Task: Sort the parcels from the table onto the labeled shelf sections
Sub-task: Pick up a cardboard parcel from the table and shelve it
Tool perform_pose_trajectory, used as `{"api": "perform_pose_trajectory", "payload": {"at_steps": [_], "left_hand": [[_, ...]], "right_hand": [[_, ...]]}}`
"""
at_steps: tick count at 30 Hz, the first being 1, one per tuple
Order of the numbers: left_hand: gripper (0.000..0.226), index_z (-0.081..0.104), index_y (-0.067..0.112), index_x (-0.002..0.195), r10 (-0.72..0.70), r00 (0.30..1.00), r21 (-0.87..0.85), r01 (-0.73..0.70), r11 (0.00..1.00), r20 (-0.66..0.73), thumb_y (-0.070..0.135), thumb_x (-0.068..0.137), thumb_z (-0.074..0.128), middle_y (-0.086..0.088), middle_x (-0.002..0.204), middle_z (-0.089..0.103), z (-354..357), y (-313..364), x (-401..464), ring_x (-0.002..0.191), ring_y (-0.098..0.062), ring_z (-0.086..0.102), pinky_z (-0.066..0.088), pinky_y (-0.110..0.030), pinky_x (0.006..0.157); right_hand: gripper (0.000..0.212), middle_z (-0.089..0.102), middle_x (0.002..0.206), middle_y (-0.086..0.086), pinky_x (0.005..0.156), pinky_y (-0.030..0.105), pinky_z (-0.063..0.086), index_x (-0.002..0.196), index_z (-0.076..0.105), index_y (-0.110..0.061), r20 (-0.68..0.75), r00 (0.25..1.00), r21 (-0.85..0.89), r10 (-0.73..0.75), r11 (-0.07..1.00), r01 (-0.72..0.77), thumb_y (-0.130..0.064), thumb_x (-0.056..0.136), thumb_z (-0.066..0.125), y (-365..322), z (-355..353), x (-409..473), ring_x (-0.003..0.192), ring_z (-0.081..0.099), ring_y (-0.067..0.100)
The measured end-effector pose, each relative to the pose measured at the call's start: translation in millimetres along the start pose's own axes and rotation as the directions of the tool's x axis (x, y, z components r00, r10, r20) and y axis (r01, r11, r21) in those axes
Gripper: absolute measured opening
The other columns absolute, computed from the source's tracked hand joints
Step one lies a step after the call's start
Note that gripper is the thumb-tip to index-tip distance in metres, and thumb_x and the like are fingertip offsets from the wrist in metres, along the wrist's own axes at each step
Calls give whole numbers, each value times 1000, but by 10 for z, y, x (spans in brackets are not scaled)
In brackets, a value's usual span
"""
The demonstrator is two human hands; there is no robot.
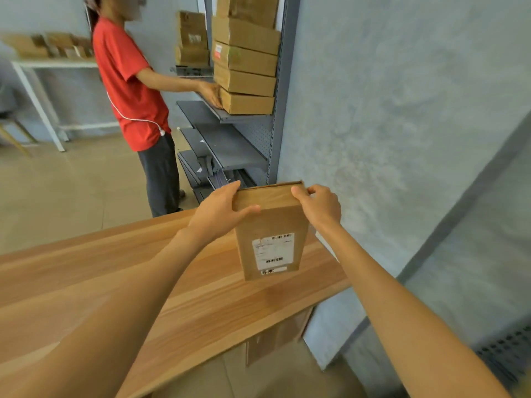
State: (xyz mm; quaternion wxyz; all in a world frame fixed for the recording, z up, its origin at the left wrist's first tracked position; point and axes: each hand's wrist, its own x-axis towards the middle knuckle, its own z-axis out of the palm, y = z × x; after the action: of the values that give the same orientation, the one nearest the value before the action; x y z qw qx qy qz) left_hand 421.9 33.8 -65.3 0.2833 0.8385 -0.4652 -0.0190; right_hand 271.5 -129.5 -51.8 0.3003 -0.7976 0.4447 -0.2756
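1. We are curling our left hand [221,211] around the top left corner of the parcel [271,234], thumb lying across its front face, fingers wrapped behind its upper edge.
2. We are pinching the parcel's top right corner with our right hand [319,206], thumb on the front, the other fingers bent behind.
3. We are holding the parcel upright, its white label [273,251] facing us, lifted above the wooden table [115,282], near the table's far edge.
4. Beyond the parcel, a grey shelf unit [230,145] is carrying a stack of boxes [247,67].
5. Left of that shelf, a person in a red shirt [126,81] is touching the lowest box.
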Motion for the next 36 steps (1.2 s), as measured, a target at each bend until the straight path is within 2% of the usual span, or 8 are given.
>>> {"api": "perform_pose_trajectory", "payload": {"at_steps": [5, 9, 15, 19, 22, 26, 30, 36], "left_hand": [[103, 34, 16, 146, 161, 987, 171, -157, 973, -11, 78, 67, 58, -2, 146, 40, -161, 322, -252, 134, -20, 34, 30, -34, 110], [79, 50, 20, 130, 214, 974, 119, -204, 972, -74, 70, 71, 64, 3, 121, 53, -253, 448, -337, 113, -15, 44, 33, -23, 87], [61, 61, 23, 112, 151, 984, -150, -163, 975, -92, 68, 71, 66, 7, 101, 58, -698, 528, -113, 90, -11, 55, 45, -27, 71], [49, 62, 32, 105, 110, 993, -353, -118, 928, -45, 67, 72, 65, 13, 97, 63, -1028, 514, 54, 88, -7, 60, 44, -19, 66], [41, 61, 39, 94, 94, 995, -476, -95, 874, -26, 70, 67, 64, 20, 91, 63, -1145, 523, 103, 85, 1, 60, 43, -16, 64], [71, 59, 25, 126, 101, 995, -565, -79, 821, 7, 68, 71, 68, 7, 119, 63, -1129, 522, 179, 110, -15, 59, 45, -27, 88], [107, 20, 18, 153, 81, 996, -675, -42, 736, 26, 70, 69, 62, 4, 151, 35, -1014, 656, 74, 135, -18, 38, 36, -34, 105], [94, 26, 16, 152, 303, 925, -784, -9, 620, 229, 69, 78, 50, 3, 150, 38, -588, 1080, -388, 136, -17, 39, 32, -28, 104]], "right_hand": [[49, 60, 63, 0, 59, 32, 43, 74, 68, -9, -20, 999, -23, 45, 999, -46, -56, 83, 56, -91, -439, -315, 67, 61, 26], [59, 70, 80, 8, 73, 41, 57, 88, 70, -5, -9, 1000, 73, 24, 997, -23, -62, 83, 54, -56, -626, -544, 76, 68, 26], [81, 53, 138, -4, 101, 31, 41, 141, 46, -25, 251, 967, 432, -48, 899, -67, -70, 74, 57, 143, -910, -870, 122, 51, 11], [89, 54, 138, -6, 103, 34, 44, 146, 36, -29, 323, 947, 415, 8, 898, -149, -64, 70, 67, 333, -869, -1081, 121, 56, 14], [69, 69, 113, -11, 84, 34, 57, 132, 47, -34, 245, 969, 427, 37, 893, -142, -58, 73, 74, 328, -789, -1195, 93, 70, 9], [42, 72, 101, -17, 65, 16, 55, 115, 55, -45, 90, 995, 459, 39, 885, -76, -53, 77, 72, 231, -767, -1389, 84, 70, 2], [37, 73, 99, -16, 69, 18, 56, 115, 59, -38, -57, 994, 448, 91, 893, -55, -53, 81, 68, 146, -901, -1551, 86, 70, 2], [36, 74, 100, -10, 75, 21, 55, 107, 67, -29, -257, 932, 602, 257, 797, -54, -56, 84, 64, 23, -1242, -1809, 90, 70, 5]]}}
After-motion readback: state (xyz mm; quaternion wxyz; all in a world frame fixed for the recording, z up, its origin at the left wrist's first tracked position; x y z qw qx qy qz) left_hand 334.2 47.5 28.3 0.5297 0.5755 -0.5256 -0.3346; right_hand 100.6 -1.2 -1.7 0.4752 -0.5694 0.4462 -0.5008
